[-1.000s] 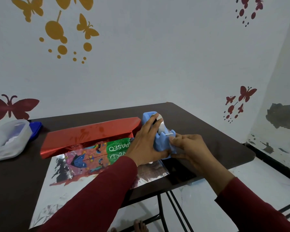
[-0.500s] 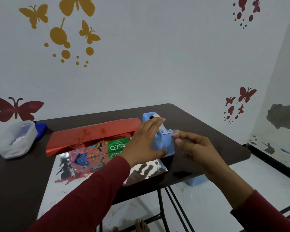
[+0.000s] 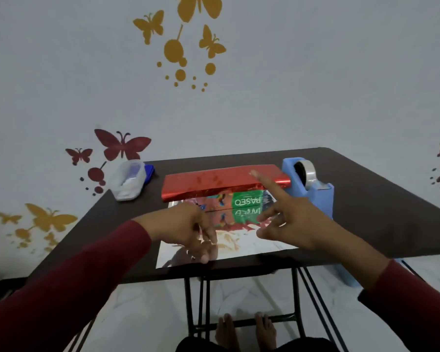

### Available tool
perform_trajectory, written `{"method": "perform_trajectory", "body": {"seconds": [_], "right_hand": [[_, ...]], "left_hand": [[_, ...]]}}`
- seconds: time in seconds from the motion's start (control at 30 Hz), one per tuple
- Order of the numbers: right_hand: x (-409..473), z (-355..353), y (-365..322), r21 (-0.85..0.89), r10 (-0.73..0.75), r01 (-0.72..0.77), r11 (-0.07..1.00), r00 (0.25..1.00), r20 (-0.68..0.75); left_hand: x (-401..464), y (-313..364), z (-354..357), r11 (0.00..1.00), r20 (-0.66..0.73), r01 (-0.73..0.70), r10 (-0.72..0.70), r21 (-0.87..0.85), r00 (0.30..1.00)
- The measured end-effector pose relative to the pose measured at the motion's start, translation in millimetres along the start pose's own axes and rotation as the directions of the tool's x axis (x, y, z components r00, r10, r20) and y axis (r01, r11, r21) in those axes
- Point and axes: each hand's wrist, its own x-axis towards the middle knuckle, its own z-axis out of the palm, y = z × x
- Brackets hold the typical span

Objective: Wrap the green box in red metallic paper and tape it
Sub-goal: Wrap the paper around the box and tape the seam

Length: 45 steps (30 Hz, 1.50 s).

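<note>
The green box (image 3: 247,200) lies on the dark table (image 3: 391,224), its far side covered by a folded flap of red metallic paper (image 3: 221,182). The paper's silver inner side (image 3: 241,247) spreads toward the table's front edge and mirrors the box. My left hand (image 3: 186,228) hangs over the silver sheet with its fingertips down on it near the front edge. My right hand (image 3: 290,222) hovers in front of the box's green end, index finger straight and raised over the red flap. Its tip is blurred, so tape on it cannot be told. The blue tape dispenser (image 3: 313,189) stands right of the box.
A translucent plastic tub (image 3: 128,181) with a blue lid (image 3: 149,170) behind it sits at the table's back left. The table's front edge runs just under my left fingertips. A blue object (image 3: 351,275) lies on the floor at the right; my feet show under the table.
Both hands have left the tape dispenser. The left hand swung left and down onto the silver sheet; the right hand came in front of the box with its index finger raised. The view turned left.
</note>
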Motion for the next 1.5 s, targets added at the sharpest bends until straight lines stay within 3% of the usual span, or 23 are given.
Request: {"method": "perform_trajectory", "body": {"seconds": [0.07, 0.27, 0.37, 0.5, 0.6, 0.7, 0.8, 1.0, 1.13, 1.27, 1.37, 1.43, 1.5], "right_hand": [[6, 7, 2, -0.101, -0.059, 0.064, 0.993, 0.997, 0.054], [20, 17, 3, -0.195, -0.11, 0.137, 0.971, 0.983, 0.144], [30, 16, 8, -0.339, -0.188, 0.204, 0.918, 0.979, 0.081], [51, 2, 6, -0.309, -0.261, 0.237, 0.921, 0.964, -0.039], [69, -8, -2, -0.314, -0.288, 0.259, 0.913, 0.956, -0.05], [86, -22, -6, -0.318, -0.28, 0.248, 0.915, 0.958, -0.06], [105, -41, -6, -0.336, -0.225, 0.188, 0.923, 0.972, -0.074], [139, -63, 15, -0.295, -0.069, 0.024, 0.955, 0.988, -0.141], [164, -65, 25, -0.267, 0.007, -0.046, 0.963, 0.989, -0.145], [190, -64, 39, -0.348, 0.117, -0.15, 0.925, 0.987, -0.113], [199, -63, 45, -0.492, 0.203, -0.255, 0.833, 0.966, -0.158], [206, -57, 44, -0.58, 0.145, -0.233, 0.78, 0.97, -0.195], [215, -50, 40, -0.528, 0.047, -0.127, 0.84, 0.986, -0.161]], "left_hand": [[-3, -5, 5, 0.998, 0.037, 0.0, 0.002, -0.062, 0.999], [-3, -9, 1, 0.997, -0.125, 0.012, -0.022, -0.079, 0.992], [-4, -10, -10, 0.994, -0.234, 0.017, -0.042, -0.108, 0.971], [-12, -9, -15, 0.991, -0.324, 0.037, -0.077, -0.127, 0.943], [-12, 5, -16, 0.996, -0.312, 0.061, -0.036, 0.071, 0.949], [2, 6, -28, 0.967, -0.446, 0.108, 0.007, 0.232, 0.895], [15, -2, -58, 0.983, -0.555, 0.149, -0.065, 0.108, 0.83], [43, -32, -100, 0.983, -0.508, 0.183, -0.164, -0.012, 0.846], [63, -48, -108, 0.957, -0.388, 0.283, -0.282, -0.056, 0.877], [77, -66, -110, 0.94, -0.339, 0.331, -0.34, -0.087, 0.877], [85, -78, -112, 0.939, -0.292, 0.326, -0.345, -0.113, 0.892], [90, -83, -113, 0.942, -0.256, 0.314, -0.335, -0.117, 0.907], [93, -87, -116, 0.943, -0.226, 0.304, -0.328, -0.134, 0.917]]}}
